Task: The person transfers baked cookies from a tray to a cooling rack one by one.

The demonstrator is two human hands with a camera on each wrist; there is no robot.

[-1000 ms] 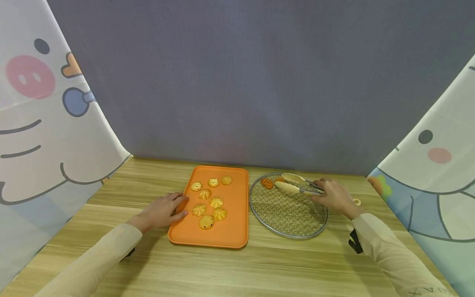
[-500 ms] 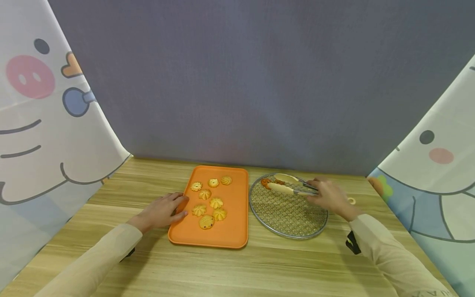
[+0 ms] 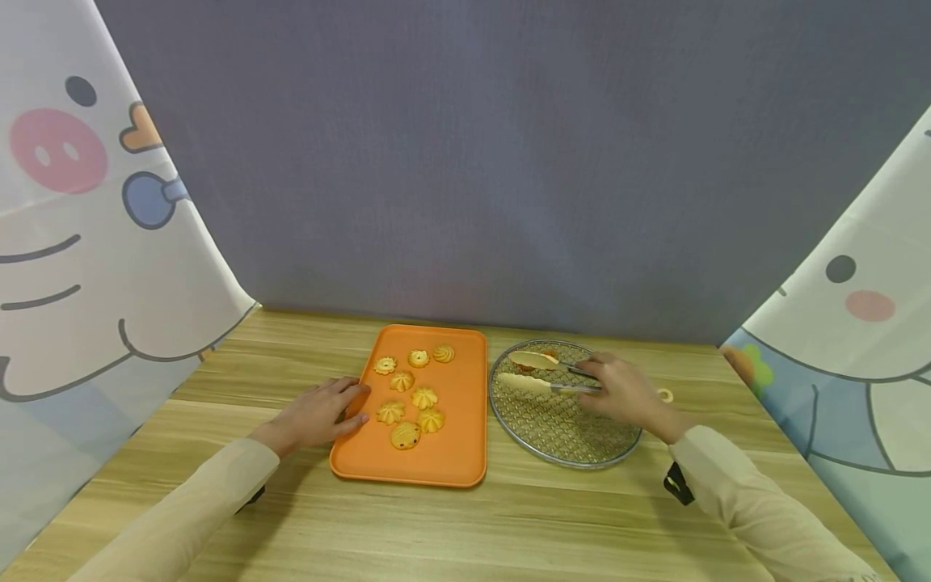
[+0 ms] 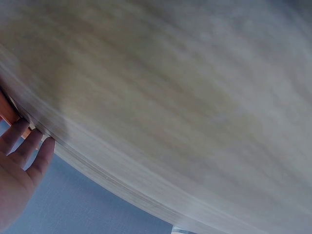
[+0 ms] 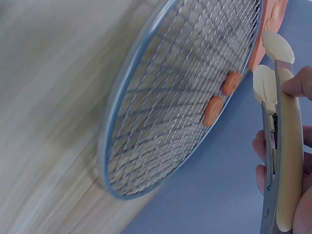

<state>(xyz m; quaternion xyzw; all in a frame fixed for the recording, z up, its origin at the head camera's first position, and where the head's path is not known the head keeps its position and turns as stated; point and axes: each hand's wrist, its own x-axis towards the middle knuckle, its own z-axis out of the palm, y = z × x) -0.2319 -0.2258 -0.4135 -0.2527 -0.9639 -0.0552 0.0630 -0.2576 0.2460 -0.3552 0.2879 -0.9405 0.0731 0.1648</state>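
My left hand (image 3: 320, 414) lies flat with straight fingers on the left rim of an orange tray (image 3: 458, 461); the left wrist view shows its fingers (image 4: 24, 151) by the tray edge. Several piped cookies (image 3: 410, 400) sit on the tray. My right hand (image 3: 621, 392) grips metal tongs (image 3: 563, 378) with cream tips, held over a round wire rack (image 3: 575, 436). Two orange cookies (image 5: 230, 83) lie at the rack's far edge, close to the tong tips (image 5: 267, 80). The tips stand apart with nothing between them.
The wooden table (image 3: 465, 525) is boxed in by a grey backdrop and cartoon-printed cloth walls on both sides. A small pale ring (image 3: 664, 394) lies on the table just right of the rack (image 5: 161, 122).
My right hand has carried the tongs to the left across the rack's far part, and the tips have spread apart. The left hand, tray and cookies have not moved.
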